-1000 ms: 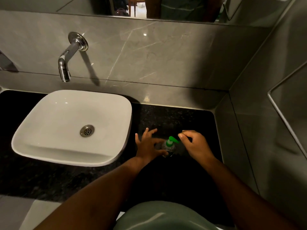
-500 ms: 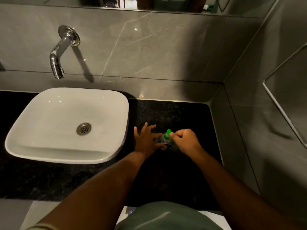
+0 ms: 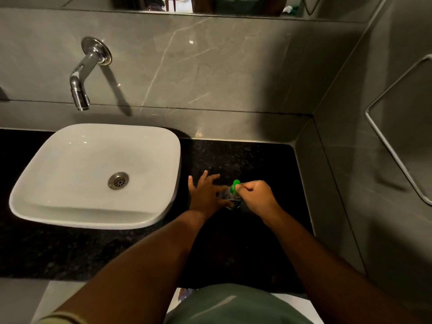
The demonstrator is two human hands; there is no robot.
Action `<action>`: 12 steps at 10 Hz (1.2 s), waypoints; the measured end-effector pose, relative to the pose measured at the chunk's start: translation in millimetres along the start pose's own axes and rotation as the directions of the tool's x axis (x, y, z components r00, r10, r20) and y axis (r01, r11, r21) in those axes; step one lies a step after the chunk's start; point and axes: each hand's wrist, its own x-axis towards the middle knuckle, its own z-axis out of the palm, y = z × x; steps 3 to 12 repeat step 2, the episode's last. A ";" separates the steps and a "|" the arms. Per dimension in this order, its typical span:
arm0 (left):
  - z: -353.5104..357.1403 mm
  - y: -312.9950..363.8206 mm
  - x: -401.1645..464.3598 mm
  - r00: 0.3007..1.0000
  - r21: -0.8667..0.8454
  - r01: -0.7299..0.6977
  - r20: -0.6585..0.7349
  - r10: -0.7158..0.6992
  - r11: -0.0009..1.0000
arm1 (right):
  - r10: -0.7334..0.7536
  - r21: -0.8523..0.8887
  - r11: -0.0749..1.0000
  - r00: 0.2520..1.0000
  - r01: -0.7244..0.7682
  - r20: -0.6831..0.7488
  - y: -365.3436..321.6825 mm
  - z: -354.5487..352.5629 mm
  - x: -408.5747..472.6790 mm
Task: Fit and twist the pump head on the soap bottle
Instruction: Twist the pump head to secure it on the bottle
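A small clear soap bottle (image 3: pixel 231 200) stands on the black granite counter (image 3: pixel 257 160), right of the basin. Its green pump head (image 3: pixel 235 184) sits on top, nozzle pointing away from me. My left hand (image 3: pixel 207 192) steadies the bottle from the left with thumb and forefinger while the other fingers spread out. My right hand (image 3: pixel 256 198) is curled over the pump head from the right, pinching it with its fingertips. Most of the bottle is hidden between both hands.
A white countertop basin (image 3: pixel 70 202) with a metal drain (image 3: pixel 118 180) sits at the left, below a chrome wall spout (image 3: pixel 80 90). Grey tiled walls close the back and right. A metal rail (image 3: pixel 397 155) hangs on the right wall.
The green nozzle swung from pointing right to pointing away from me as my right hand closed over the pump head and turned it. My left hand stayed on the bottle.
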 end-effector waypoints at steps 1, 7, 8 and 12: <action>1.1 -0.3 -0.5 1.000 0.005 0.001 0.014 -0.001 1.000 | -0.009 -0.003 1.000 1.000 0.009 0.007 0.8 -0.3 0.2; 2.8 1.8 1.8 1.000 -0.045 0.018 -0.002 -0.018 0.999 | -0.027 -0.070 0.997 1.000 0.027 0.008 4.3 -10.1 -8.3; 2.8 1.8 1.8 1.000 -0.045 0.018 -0.002 -0.018 0.999 | -0.027 -0.070 0.997 1.000 0.027 0.008 4.3 -10.1 -8.3; 2.8 1.8 1.8 1.000 -0.045 0.018 -0.002 -0.018 0.999 | -0.027 -0.070 0.997 1.000 0.027 0.008 4.3 -10.1 -8.3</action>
